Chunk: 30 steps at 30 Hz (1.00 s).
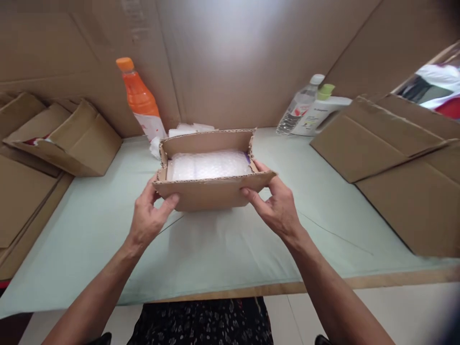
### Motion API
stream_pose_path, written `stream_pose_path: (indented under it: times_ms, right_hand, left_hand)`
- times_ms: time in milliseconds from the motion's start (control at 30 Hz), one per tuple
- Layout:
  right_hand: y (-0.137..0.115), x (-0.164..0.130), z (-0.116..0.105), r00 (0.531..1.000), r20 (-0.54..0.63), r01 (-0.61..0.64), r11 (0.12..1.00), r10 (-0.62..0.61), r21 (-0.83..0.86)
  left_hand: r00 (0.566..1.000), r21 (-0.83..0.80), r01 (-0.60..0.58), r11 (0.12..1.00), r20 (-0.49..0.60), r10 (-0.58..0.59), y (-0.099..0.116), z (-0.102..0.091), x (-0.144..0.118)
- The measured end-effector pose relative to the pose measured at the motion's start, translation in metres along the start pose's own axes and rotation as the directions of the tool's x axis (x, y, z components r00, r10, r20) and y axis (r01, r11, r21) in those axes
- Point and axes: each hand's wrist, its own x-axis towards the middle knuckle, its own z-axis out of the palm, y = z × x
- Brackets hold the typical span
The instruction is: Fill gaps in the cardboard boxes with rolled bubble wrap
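Left hand and right hand each grip the bubble-wrap-filled cardboard box.

Brown cardboard box, white bubble wrap, orange bottle, pale green table cover.

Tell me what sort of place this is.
Probably a small packing station. Both hands, left hand and right hand, hold a small cardboard box with bubble wrap inside, and flattened cartons lie on the covered table.
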Motion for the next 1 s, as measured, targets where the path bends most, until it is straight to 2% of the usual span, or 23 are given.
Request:
stream_pose_path:
  times_ms: [67,200,300,400,500,567,633,733,800,900,967,1000]
  right_hand:
    - [0.007,-0.004,0.000,1.000,-0.004,-0.020,1.000,0.020,0.012]
    - [0.035,-0.036,-0.013,0.996,0.038,-0.080,0.996,0.079,0.045]
    - [0.055,-0.059,-0.016,0.983,0.034,-0.184,0.982,0.183,0.048]
    - [0.067,-0.071,-0.009,0.951,0.028,-0.309,0.951,0.308,0.002]
    - [0.073,-0.074,-0.001,0.924,0.048,-0.379,0.925,0.380,-0.037]
    - [0.074,-0.071,0.002,0.910,0.036,-0.411,0.910,0.413,-0.043]
    - [0.071,-0.067,0.004,0.899,0.010,-0.438,0.898,0.438,-0.042]
    - [0.064,-0.055,0.014,0.899,0.023,-0.437,0.899,0.438,-0.024]
    - [0.055,-0.044,0.030,0.923,0.084,-0.377,0.926,0.376,-0.010]
    - [0.031,-0.025,0.072,0.949,0.237,-0.228,0.972,0.207,0.063]
    - [0.009,-0.012,0.106,0.942,0.321,-0.153,0.975,0.094,0.163]
    - [-0.001,-0.007,0.123,0.936,0.347,-0.131,0.969,0.051,0.212]
  left_hand:
    - [0.998,0.040,-0.050,0.998,0.026,0.049,0.000,0.005,-0.006]
    - [0.981,0.089,-0.145,0.985,0.146,0.131,-0.003,0.016,-0.023]
    - [0.971,0.083,-0.158,0.984,0.195,0.139,-0.008,0.013,-0.023]
    - [0.962,0.019,-0.109,0.994,0.255,0.101,-0.018,0.006,-0.006]
    - [0.915,-0.081,-0.050,0.995,0.397,0.079,-0.031,0.009,0.018]
    - [0.874,-0.149,-0.042,0.988,0.474,0.109,-0.040,0.017,0.032]
    - [0.855,-0.207,-0.063,0.976,0.493,0.159,-0.048,0.023,0.040]
    - [0.891,-0.221,-0.080,0.972,0.422,0.169,-0.054,0.018,0.032]
    - [0.938,-0.205,-0.069,0.976,0.320,0.134,-0.059,0.001,0.013]
    - [0.994,-0.143,-0.062,0.988,0.076,0.074,-0.074,-0.042,-0.027]
    - [0.991,-0.057,-0.041,0.998,-0.133,0.033,-0.088,-0.077,-0.054]
    - [0.970,-0.018,-0.011,1.000,-0.241,0.007,-0.095,-0.096,-0.065]
